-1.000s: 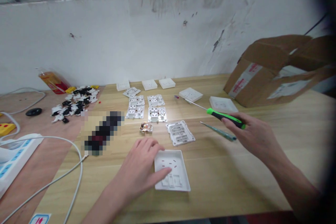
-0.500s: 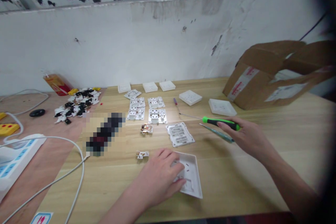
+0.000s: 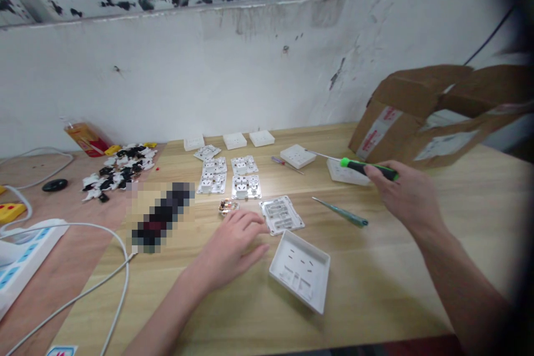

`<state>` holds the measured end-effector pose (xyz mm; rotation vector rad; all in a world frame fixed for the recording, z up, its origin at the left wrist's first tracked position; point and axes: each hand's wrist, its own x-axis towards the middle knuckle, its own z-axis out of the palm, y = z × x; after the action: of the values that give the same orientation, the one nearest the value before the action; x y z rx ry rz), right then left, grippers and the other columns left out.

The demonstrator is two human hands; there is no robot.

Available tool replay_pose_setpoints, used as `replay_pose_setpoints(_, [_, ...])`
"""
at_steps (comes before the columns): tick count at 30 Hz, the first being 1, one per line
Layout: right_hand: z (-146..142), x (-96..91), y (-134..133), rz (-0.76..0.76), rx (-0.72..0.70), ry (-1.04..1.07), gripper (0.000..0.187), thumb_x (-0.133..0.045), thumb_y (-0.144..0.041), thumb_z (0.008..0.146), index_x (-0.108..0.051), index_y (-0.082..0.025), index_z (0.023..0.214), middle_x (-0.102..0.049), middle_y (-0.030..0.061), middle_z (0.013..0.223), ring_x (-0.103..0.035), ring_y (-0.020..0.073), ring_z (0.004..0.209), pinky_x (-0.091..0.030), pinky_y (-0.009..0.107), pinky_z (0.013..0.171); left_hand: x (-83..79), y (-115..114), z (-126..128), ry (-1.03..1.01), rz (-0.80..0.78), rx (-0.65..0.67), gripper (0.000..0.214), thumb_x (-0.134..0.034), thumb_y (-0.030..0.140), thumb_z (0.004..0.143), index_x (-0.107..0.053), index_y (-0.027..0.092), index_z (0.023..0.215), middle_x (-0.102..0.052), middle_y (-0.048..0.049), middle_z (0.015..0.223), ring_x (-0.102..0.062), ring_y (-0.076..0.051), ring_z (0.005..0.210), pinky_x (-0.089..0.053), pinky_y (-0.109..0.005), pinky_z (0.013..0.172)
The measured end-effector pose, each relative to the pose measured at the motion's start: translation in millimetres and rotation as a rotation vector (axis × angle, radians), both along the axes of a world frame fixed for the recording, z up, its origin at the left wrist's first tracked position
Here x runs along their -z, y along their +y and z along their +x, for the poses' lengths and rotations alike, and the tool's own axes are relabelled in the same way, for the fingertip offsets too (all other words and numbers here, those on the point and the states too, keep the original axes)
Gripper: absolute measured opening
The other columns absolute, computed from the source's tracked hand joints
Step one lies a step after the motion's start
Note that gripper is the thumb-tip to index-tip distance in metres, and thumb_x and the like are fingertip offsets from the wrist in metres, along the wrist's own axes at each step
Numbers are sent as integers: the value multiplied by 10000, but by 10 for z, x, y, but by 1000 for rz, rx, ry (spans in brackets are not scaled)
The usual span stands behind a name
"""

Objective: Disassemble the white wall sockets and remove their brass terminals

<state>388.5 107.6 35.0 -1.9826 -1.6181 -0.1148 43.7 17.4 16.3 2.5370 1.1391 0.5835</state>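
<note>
My left hand (image 3: 233,247) rests curled on the wooden table (image 3: 375,267), next to a metal-backed socket frame (image 3: 281,215) and a small circuit part (image 3: 228,207). Its fingers hide whatever lies beneath them. A white plastic socket housing (image 3: 299,271) lies hollow side up, just right of that hand and apart from it. My right hand (image 3: 406,194) is shut on a green-and-black screwdriver (image 3: 369,168), holding it above a white socket faceplate (image 3: 346,173). A teal-handled screwdriver (image 3: 342,212) lies below that hand.
Rows of socket parts (image 3: 214,175) and several white faceplates lie at the table's back. A purple-handled screwdriver (image 3: 286,164) lies among them. A cardboard box (image 3: 417,114) stands back right. Left are loose black-and-white plastic pieces (image 3: 117,172), a power strip (image 3: 29,250) and a white cable (image 3: 117,245).
My left hand has left the white housing and moved up and left. The housing now lies flat and turned. The small part near it is out of sight. My right hand has moved up and right.
</note>
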Motion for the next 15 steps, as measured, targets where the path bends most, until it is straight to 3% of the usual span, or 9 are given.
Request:
replay_pose_setpoints(4, [-140,-79,-131,-2,-98,170,374,-527,-518,771,-655,-172,826,-587,56,601,-506,184,554,-369,300,526,-21,-28,-464,-12,-9,-182,237,-541,286,923,-584,224,1147,-588,-83,1196,-527,-239,1147,-414,-423,996])
replay_pose_setpoints(8, [-392,-66,-439,-38,-245,614,262,-612,-457,761,-623,-197,729,-517,-7,482,-416,134,433,-319,273,433,74,-203,-822,32,-32,-343,346,-638,404,846,-592,228,1140,-593,-80,1097,-571,-266,1050,-474,-408,894])
replay_pose_setpoints(11, [-569,43,-690,-235,-491,935,353,-568,-507,811,-620,-195,653,-599,38,569,-495,160,472,-381,294,453,170,-304,-894,51,-92,-317,413,-672,391,819,-569,235,1187,-584,-75,1113,-573,-255,1047,-481,-387,884])
replay_pose_setpoints(15, [-735,204,-1036,-487,-719,956,426,-510,-564,829,-696,-194,730,-642,73,649,-566,202,524,-453,328,495,223,-298,-848,58,-136,-278,370,-653,343,839,-574,233,1184,-591,-73,1119,-577,-244,1038,-473,-383,895])
